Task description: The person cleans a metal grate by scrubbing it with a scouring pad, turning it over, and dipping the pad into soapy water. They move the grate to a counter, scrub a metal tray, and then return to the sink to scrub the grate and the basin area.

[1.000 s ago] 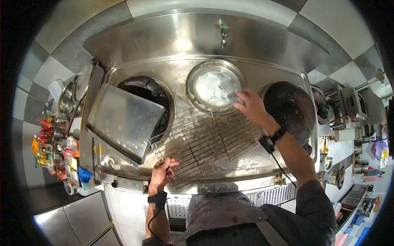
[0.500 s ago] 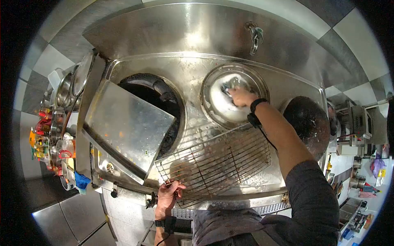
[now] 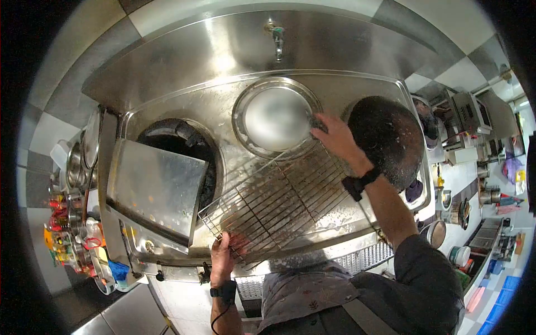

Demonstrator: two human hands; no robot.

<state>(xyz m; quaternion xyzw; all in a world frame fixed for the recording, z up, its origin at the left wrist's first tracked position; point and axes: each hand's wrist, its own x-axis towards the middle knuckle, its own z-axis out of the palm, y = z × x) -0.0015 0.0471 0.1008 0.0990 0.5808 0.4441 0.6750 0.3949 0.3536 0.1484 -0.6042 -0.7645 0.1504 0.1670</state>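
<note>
While your left hand (image 3: 223, 258) curls shut around the near edge of the wire rack (image 3: 285, 198), gripping it just at the front lip of the steel stove top (image 3: 357, 220), the rack lies tilted across that top, its near corner lifted toward you and its far edge reaching the round basin (image 3: 276, 116). To the left of the rack, a flat steel tray (image 3: 156, 187) leans partly over the dark burner opening (image 3: 176, 139). Your right hand (image 3: 335, 137) rests at the rack's far right corner, just beside the basin's rim; the fingers look bent down over the wires, but you cannot tell from here whether they pinch a scrubber or only press on the rack. To the right of the rack, touching distance from your right wrist, sits the dark wok (image 3: 385, 137). Beyond the rack, the basin holds cloudy water, and farther still a tap (image 3: 277, 34) sticks out of the steel back panel.
</note>
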